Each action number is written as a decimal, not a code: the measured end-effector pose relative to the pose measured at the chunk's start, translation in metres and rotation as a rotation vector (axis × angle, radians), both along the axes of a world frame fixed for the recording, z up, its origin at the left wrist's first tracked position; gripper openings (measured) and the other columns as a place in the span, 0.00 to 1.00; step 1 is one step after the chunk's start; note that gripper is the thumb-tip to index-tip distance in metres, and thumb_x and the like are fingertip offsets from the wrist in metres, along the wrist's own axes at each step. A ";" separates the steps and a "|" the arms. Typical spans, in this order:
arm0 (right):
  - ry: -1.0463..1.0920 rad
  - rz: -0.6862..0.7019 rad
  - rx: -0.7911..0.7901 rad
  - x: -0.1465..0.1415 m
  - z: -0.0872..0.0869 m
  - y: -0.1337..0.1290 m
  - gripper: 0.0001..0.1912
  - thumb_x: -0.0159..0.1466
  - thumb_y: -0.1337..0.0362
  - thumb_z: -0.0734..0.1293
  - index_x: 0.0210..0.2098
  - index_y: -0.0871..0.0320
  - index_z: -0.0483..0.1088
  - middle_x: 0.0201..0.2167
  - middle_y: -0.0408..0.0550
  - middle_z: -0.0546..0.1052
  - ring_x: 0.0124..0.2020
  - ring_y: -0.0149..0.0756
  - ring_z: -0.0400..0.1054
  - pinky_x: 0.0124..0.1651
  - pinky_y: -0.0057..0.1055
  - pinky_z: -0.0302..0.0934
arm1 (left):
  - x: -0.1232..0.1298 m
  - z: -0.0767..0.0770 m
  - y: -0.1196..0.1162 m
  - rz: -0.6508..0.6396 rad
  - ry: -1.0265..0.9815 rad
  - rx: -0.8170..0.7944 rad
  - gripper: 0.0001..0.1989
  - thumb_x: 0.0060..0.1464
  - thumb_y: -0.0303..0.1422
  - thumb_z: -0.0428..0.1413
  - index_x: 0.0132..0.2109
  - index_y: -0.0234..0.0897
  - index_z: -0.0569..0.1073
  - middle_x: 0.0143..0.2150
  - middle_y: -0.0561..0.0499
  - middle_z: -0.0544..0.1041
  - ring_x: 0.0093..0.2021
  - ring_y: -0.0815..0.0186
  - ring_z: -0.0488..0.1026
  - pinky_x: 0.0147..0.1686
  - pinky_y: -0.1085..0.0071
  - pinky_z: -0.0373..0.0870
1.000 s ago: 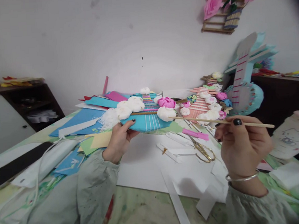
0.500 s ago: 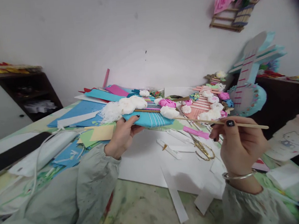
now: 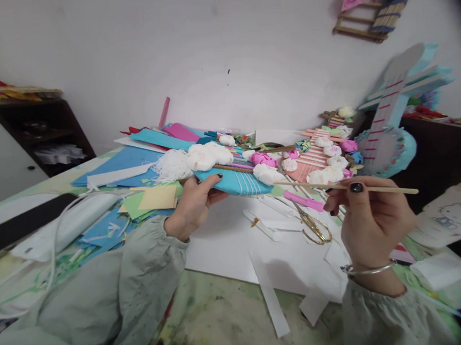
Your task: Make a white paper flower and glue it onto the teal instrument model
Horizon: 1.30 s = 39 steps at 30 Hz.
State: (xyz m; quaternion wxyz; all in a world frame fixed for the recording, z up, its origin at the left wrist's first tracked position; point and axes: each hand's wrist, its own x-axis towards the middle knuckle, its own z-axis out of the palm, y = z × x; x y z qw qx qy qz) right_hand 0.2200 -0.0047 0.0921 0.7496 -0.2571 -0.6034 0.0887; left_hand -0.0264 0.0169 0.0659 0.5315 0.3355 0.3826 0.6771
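My left hand [image 3: 195, 204] grips a blue paper craft piece [image 3: 239, 182] by its near left edge, thumb on top. The piece carries white string lines, a brown stick, and white and pink paper flowers [image 3: 263, 160] along its far side; a white thread tassel [image 3: 172, 166] lies at its left. Between the thumb and fingers of my right hand [image 3: 372, 217] is a thin wooden stick [image 3: 315, 185], held almost level. Its left tip reaches the right end of the blue piece, by a white flower; whether they touch I cannot tell.
Gold-handled scissors [image 3: 313, 227] and paper strips [image 3: 269, 297] lie on a white board [image 3: 216, 248]. A pink striped craft [image 3: 313, 160] with flowers sits behind. Left are blue sheets [image 3: 114, 168], a phone [image 3: 27, 223] and a white cable [image 3: 55, 255]. A cartoon-printed container [image 3: 453, 211] stands right.
The view has shifted slightly. Both hands keep their holds, and the stick's tip remains by the right end of the blue piece.
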 end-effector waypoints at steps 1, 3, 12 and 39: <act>-0.003 0.012 0.001 0.000 0.000 0.000 0.03 0.60 0.65 0.67 0.33 0.57 0.72 0.19 0.41 0.70 0.17 0.33 0.66 0.16 0.29 0.56 | 0.000 0.000 0.000 0.001 0.003 -0.001 0.16 0.44 0.29 0.61 0.43 0.34 0.71 0.34 0.50 0.77 0.30 0.68 0.74 0.29 0.72 0.76; -0.008 0.041 0.001 0.001 0.000 0.000 0.02 0.60 0.65 0.67 0.33 0.57 0.72 0.18 0.39 0.69 0.17 0.32 0.66 0.16 0.29 0.57 | 0.000 0.001 -0.001 0.005 0.005 -0.005 0.15 0.45 0.29 0.60 0.43 0.34 0.71 0.35 0.50 0.76 0.30 0.69 0.74 0.29 0.73 0.76; 0.020 0.022 0.069 0.004 0.002 0.002 0.02 0.60 0.66 0.66 0.31 0.58 0.72 0.19 0.40 0.70 0.15 0.30 0.64 0.14 0.29 0.54 | 0.000 0.001 -0.002 0.015 0.038 0.012 0.15 0.44 0.30 0.60 0.43 0.34 0.71 0.36 0.50 0.76 0.31 0.69 0.74 0.30 0.72 0.76; 0.057 -0.014 0.125 0.000 0.002 -0.001 0.05 0.59 0.68 0.65 0.29 0.58 0.74 0.24 0.45 0.72 0.14 0.31 0.63 0.12 0.30 0.52 | 0.003 -0.001 -0.004 0.014 0.106 0.067 0.21 0.44 0.31 0.61 0.47 0.36 0.68 0.42 0.47 0.76 0.33 0.66 0.76 0.33 0.63 0.78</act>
